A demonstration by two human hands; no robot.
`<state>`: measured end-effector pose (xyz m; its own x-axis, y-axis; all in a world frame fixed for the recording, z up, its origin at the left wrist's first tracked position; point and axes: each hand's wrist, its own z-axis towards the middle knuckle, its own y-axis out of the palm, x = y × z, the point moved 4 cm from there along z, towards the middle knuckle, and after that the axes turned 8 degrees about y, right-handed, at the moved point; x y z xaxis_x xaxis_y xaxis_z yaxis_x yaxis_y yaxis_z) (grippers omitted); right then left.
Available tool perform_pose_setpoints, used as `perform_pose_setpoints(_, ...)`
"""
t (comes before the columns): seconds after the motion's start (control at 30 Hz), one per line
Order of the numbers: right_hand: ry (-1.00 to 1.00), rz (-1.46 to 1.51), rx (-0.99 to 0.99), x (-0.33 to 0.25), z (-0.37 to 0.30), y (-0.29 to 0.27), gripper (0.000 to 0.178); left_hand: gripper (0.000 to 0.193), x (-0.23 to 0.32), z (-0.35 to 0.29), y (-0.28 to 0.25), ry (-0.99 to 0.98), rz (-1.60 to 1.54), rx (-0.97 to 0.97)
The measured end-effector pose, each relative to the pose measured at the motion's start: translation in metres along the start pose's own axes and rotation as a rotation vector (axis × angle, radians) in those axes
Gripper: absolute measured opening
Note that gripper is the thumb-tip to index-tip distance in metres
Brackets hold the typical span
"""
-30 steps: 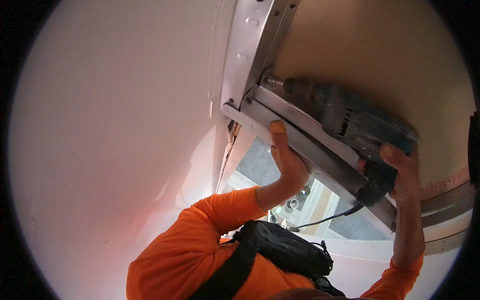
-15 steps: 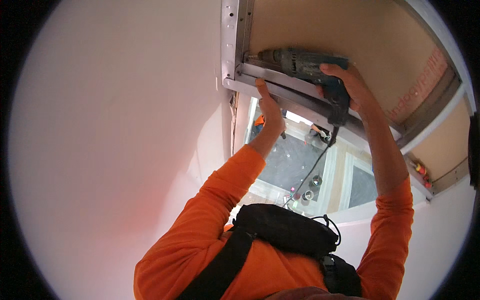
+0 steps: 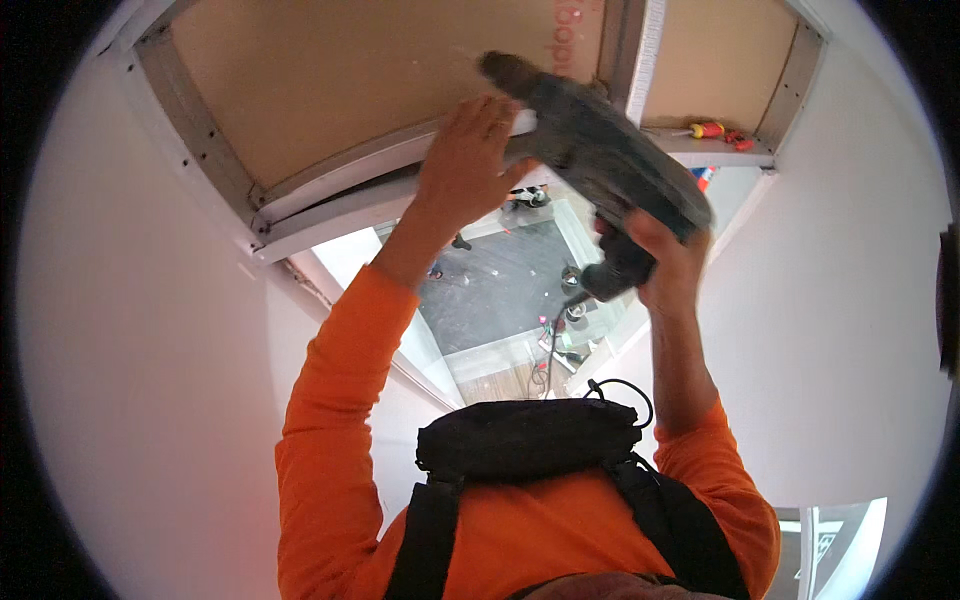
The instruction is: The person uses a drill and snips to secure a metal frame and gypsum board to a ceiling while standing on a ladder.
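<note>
My right hand (image 3: pixel 662 262) grips the handle of a grey corded power drill (image 3: pixel 600 150), which is blurred and points up and left toward a brown board (image 3: pixel 380 70). My left hand (image 3: pixel 465 160) presses flat against a grey metal rail (image 3: pixel 330 205) running under that board, just left of the drill's nose. Both arms wear orange sleeves. Whether the drill's tip touches the rail or the board I cannot tell.
White walls (image 3: pixel 150 350) close in on both sides. A red and yellow screwdriver (image 3: pixel 708 129) lies on a metal ledge at the upper right. A black pack (image 3: pixel 530 440) sits on my chest, with the drill's cord (image 3: pixel 555 345) hanging above it. A dark floor (image 3: pixel 500 290) shows beyond.
The view has swung, so the frame's corner now sits at the far left. The drill has come away from that corner toward the right. My left hand has shifted along the rail beside the drill.
</note>
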<state>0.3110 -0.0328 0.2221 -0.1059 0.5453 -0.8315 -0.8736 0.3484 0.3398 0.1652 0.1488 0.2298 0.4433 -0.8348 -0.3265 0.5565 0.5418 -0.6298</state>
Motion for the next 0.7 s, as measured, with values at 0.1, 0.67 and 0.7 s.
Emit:
perform_pose_setpoints(0.1, -0.155, -0.040, 0.184, -0.012, -0.033, -0.075, 0.052, 0.082, 0.028, 0.029, 0.034, 0.003, -0.101, 0.029)
perform_pose_setpoints(0.67, -0.069, 0.004, 0.474, 0.010, -0.168, -0.206, 0.067, 0.075, 0.040, 0.037, 0.071, -0.024, 0.238, -0.130)
perform_pose_setpoints(0.7, -0.053, 0.059, 0.490, 0.020, -0.176, -0.207, 0.068, 0.073, 0.037, 0.036, 0.075, -0.004, 0.237, -0.113)
